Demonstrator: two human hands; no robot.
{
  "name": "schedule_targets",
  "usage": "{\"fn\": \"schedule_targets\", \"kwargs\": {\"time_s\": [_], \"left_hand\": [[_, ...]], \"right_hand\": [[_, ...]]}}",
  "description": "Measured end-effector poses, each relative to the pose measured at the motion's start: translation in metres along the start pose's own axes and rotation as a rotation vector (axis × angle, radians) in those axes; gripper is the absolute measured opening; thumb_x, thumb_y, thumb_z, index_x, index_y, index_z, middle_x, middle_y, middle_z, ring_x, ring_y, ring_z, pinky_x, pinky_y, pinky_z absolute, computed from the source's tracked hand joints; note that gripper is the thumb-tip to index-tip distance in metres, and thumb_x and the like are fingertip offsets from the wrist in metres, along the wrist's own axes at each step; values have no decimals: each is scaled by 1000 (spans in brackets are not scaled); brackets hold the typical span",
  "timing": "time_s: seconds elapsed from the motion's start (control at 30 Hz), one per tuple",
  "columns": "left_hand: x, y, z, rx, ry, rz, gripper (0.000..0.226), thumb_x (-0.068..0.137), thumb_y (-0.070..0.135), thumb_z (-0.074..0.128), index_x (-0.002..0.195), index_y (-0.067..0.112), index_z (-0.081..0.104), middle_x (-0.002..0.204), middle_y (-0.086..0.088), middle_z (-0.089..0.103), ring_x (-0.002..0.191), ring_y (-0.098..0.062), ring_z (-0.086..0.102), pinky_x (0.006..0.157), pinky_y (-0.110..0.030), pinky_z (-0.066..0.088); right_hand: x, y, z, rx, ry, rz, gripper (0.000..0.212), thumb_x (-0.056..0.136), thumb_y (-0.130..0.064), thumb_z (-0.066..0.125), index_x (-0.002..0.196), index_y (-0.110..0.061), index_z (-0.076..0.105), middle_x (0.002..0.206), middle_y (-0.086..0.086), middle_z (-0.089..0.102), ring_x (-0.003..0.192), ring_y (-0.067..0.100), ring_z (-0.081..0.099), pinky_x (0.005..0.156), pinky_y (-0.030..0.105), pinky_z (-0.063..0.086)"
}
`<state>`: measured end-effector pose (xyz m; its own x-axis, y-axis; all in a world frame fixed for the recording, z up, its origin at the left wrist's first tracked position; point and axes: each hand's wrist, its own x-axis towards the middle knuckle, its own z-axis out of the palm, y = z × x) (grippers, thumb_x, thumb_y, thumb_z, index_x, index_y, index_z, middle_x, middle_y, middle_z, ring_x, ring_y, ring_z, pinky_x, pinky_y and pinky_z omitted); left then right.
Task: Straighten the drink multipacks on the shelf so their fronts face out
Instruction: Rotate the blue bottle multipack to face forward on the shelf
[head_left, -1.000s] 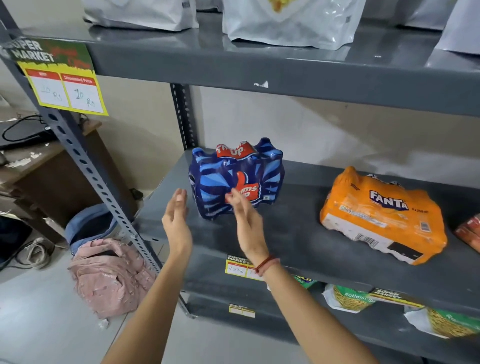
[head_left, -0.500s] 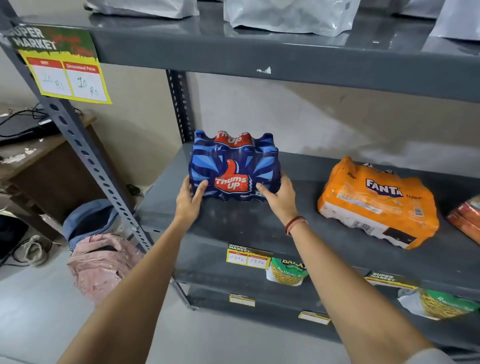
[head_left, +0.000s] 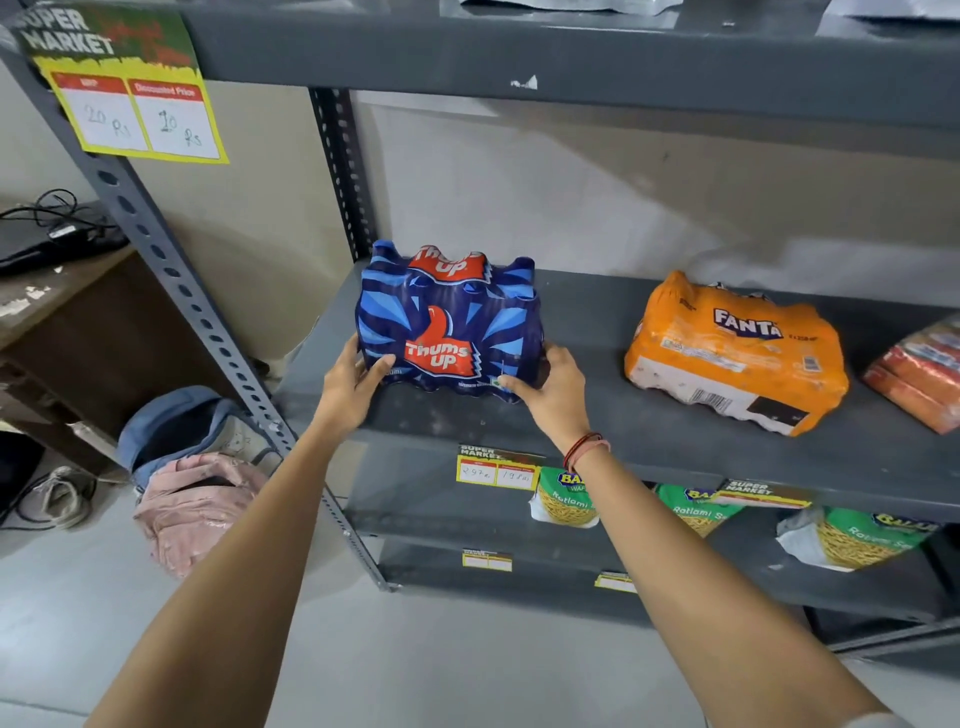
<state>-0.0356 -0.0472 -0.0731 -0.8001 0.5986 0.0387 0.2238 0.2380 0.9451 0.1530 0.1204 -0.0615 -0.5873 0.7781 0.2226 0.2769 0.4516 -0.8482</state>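
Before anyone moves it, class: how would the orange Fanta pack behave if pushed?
The Fanta pack lies tilted on the shelf, so it would probably slide, not roll. Its wrap looks glossy, perhaps slippery. It holds several drinks, so likely heavy.

Both hands, apart from the Thums Up pack (head_left: 449, 325) a second ago, are now pressed on its lower corners: left hand (head_left: 349, 387), right hand (head_left: 551, 387). Pack front is turned outward.

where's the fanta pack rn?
Head view: the Fanta pack lies on its side, skewed, right of centre on the middle shelf, between the Thums Up pack and a red pack at the right edge.
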Motion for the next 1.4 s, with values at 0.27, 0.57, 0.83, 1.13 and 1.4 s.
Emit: {"fn": "schedule_targets", "kwargs": {"time_s": [0.27, 0.57, 0.83, 1.13, 1.4], "left_hand": [[-31, -10, -25, 62, -13, 68, 54, 92, 35, 54, 140, 17, 37, 128, 10, 52, 111, -7, 55, 89, -16, 42], [-48, -10, -33, 70, -11, 57, 54, 93, 35, 52, 141, 18, 34, 137, -1, 51, 107, -8, 55, 92, -28, 44], [-46, -10, -38, 106, -19, 63, 53, 93, 33, 53, 141, 18, 34, 135, 5, 49, 110, -9, 52, 92, -29, 43], [-45, -7, -35, 103, 12, 37, 55, 92, 32, 54, 141, 18, 35, 141, 1, 47, 118, -15, 50, 99, -35, 41], [-121, -1, 63, 57, 586, -15, 42, 93, 26, 54, 129, 7, 44, 124, -16, 48, 93, -15, 55, 82, -22, 41]], "right_hand": [[-36, -8, 7, -9, 23, -67, 58, 71, -33, 79, 116, -6, 55, 112, 15, 63, 101, 27, 62, 83, 35, 54], [-48, -16, 8, -19, 11, -67, 56, 71, -32, 78, 115, -5, 56, 112, 15, 64, 101, 27, 62, 80, 27, 48], [-51, -18, 10, 0, 5, -68, 54, 72, -30, 78, 114, -4, 55, 112, 16, 63, 102, 27, 61, 83, 33, 52], [-49, -14, 6, 25, -32, -95, 50, 72, -31, 77, 109, -6, 55, 108, 14, 61, 97, 27, 60, 81, 42, 55], [-49, 0, -31, 74, -44, -84, 62, 76, -38, 74, 123, -4, 52, 119, 14, 57, 112, 28, 54, 92, 40, 50]]}}
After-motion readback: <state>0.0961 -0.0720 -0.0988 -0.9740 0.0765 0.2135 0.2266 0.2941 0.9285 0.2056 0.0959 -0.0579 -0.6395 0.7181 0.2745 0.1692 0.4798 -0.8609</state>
